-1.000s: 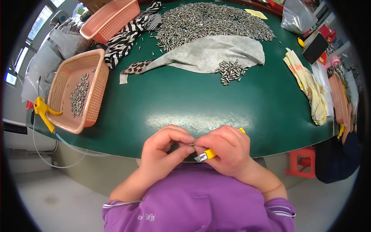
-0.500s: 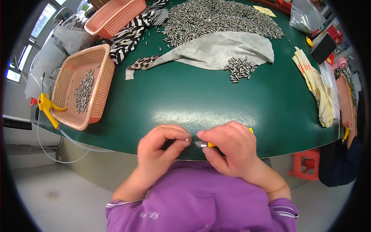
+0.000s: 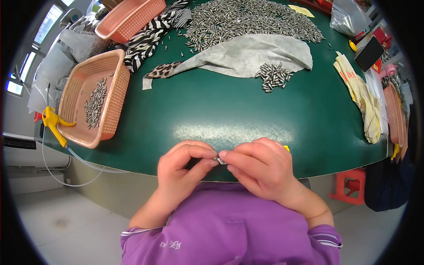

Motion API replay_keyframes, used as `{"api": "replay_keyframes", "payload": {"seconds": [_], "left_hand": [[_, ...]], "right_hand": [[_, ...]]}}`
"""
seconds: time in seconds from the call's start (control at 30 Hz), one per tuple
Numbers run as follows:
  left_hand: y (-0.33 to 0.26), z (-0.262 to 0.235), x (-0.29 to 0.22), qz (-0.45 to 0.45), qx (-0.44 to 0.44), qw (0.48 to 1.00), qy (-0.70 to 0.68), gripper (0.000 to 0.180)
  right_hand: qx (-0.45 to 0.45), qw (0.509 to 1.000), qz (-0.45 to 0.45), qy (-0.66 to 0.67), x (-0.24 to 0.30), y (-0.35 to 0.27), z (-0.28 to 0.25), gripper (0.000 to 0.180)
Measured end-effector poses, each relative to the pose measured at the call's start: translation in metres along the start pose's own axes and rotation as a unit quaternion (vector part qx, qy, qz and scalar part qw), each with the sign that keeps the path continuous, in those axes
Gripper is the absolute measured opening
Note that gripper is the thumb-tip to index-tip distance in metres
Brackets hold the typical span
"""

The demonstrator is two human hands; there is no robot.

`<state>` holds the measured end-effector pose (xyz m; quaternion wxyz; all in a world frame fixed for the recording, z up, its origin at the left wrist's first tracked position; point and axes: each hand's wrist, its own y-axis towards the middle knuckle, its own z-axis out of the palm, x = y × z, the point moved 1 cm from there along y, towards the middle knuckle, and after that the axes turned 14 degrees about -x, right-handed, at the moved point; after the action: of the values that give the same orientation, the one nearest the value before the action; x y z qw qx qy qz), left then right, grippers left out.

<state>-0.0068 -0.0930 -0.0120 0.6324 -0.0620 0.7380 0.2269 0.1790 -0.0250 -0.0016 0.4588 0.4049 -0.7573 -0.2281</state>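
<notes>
Near the front edge of the green table, my left hand (image 3: 182,164) pinches a small metal part (image 3: 215,158) between thumb and forefinger. Most of that part is hidden by the fingertips. Closed round a yellow utility knife (image 3: 286,148), my right hand (image 3: 266,168) covers nearly all of its handle. The knife's blade (image 3: 221,161) pokes out between the two hands and meets the metal part or lies right beside it; I cannot tell which. Farther off, a little heap of similar metal parts (image 3: 274,77) lies against a grey cloth (image 3: 234,59).
A large spread of metal parts (image 3: 251,20) covers the table's far side. At left stands a pink basket (image 3: 115,104) with parts inside, a yellow air gun (image 3: 52,121) at its rim. Pale gloves (image 3: 360,95) and a phone (image 3: 370,54) lie at right.
My right hand has moved left, bringing the knife blade up to the metal part in my left hand. The left hand has hardly moved.
</notes>
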Motion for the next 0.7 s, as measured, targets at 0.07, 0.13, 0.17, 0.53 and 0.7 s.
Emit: {"api": "replay_keyframes", "payload": {"seconds": [0.07, 0.13, 0.17, 0.53, 0.7], "left_hand": [[-0.0006, 0.0006, -0.0002, 0.000, -0.004, 1.000, 0.001, 0.018], [-0.0011, 0.0011, -0.0003, 0.001, -0.007, 1.000, 0.001, 0.018], [-0.0012, 0.0012, -0.0005, 0.005, -0.008, 1.000, 0.004, 0.018], [0.0008, 0.0011, -0.0032, 0.039, 0.008, 0.998, 0.041, 0.017], [0.0004, 0.0011, -0.0028, 0.032, 0.006, 0.998, 0.051, 0.016]], "right_hand": [[-0.006, 1.000, -0.003, 0.003, 0.0000, -0.0007, 0.0004, 0.035], [-0.005, 1.000, -0.002, 0.001, 0.0001, -0.0014, 0.0003, 0.035], [-0.004, 1.000, -0.002, 0.000, 0.0003, -0.0017, 0.0001, 0.035], [-0.001, 0.997, -0.050, -0.053, 0.0004, -0.0030, 0.0005, 0.035], [-0.007, 0.995, -0.073, -0.071, 0.0011, -0.0012, 0.0010, 0.036]]}}
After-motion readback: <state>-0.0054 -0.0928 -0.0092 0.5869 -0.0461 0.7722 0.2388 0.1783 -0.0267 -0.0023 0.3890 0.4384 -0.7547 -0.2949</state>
